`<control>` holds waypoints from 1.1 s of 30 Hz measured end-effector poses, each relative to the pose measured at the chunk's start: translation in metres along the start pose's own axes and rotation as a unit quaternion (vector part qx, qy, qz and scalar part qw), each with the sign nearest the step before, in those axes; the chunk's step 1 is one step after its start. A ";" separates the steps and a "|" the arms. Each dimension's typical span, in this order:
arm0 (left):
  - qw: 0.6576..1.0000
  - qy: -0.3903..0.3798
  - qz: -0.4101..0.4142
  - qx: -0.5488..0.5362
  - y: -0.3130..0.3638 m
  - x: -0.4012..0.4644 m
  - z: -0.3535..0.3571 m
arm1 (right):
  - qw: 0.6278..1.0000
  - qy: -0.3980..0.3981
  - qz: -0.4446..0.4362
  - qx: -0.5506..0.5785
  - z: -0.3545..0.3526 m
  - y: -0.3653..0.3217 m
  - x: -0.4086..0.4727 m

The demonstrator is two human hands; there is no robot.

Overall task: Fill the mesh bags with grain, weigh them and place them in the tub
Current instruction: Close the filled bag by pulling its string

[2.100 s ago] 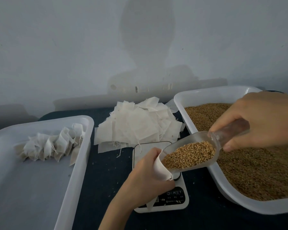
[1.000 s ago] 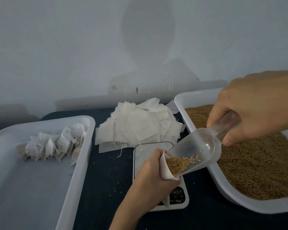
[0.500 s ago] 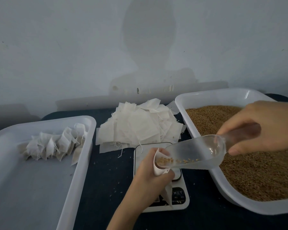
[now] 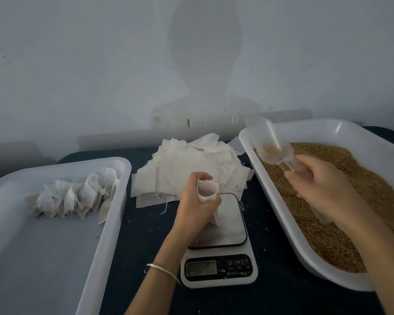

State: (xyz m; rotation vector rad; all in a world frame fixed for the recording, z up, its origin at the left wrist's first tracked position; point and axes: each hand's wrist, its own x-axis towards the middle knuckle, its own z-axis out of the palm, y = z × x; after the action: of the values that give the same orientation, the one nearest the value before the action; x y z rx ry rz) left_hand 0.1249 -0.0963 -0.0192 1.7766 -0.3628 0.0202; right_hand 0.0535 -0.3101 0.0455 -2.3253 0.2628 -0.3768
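Bag (image 4: 206, 189) gripped open-mouthed in left hand (image 4: 197, 201) fingers above scale (image 4: 221, 237); right hand (image 4: 316, 185) fingers curled round scoop (image 4: 280, 153) over grain (image 4: 341, 201).

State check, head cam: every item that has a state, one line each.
mesh bag: mouth open, held upright over the scale
left hand: grips the mesh bag
scoop: nearly empty, over the grain tub
right hand: holds the scoop handle
grain tub: holds grain
scale: display unreadable
left tub: holds filled bags at its far end
empty bags: piled loose behind the scale
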 end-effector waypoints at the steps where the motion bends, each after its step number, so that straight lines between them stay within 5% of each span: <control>1: 1.000 0.001 -0.001 0.007 -0.004 -0.001 0.002 | 1.000 0.018 0.014 -0.010 0.002 0.004 0.001; 12: 0.998 -0.044 0.035 -0.041 -0.009 -0.007 -0.014 | 0.990 0.054 0.070 -0.106 0.003 0.019 -0.005; 16: 0.981 0.085 0.024 -0.174 -0.007 -0.008 -0.022 | 0.988 0.053 0.084 -0.118 0.002 0.015 -0.007; 21: 0.902 0.396 0.019 -0.172 -0.007 -0.024 -0.040 | 0.987 0.050 0.092 -0.123 0.002 0.016 -0.008; 33: 0.909 0.396 0.010 -0.126 -0.002 -0.033 -0.047 | 0.985 0.043 0.100 -0.135 0.003 0.014 -0.010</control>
State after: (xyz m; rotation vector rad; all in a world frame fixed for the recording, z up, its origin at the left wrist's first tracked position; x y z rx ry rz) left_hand 0.1023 -0.0429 -0.0167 1.3682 0.2042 0.6634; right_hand 0.0442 -0.3153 0.0319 -2.5199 0.6201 -0.3599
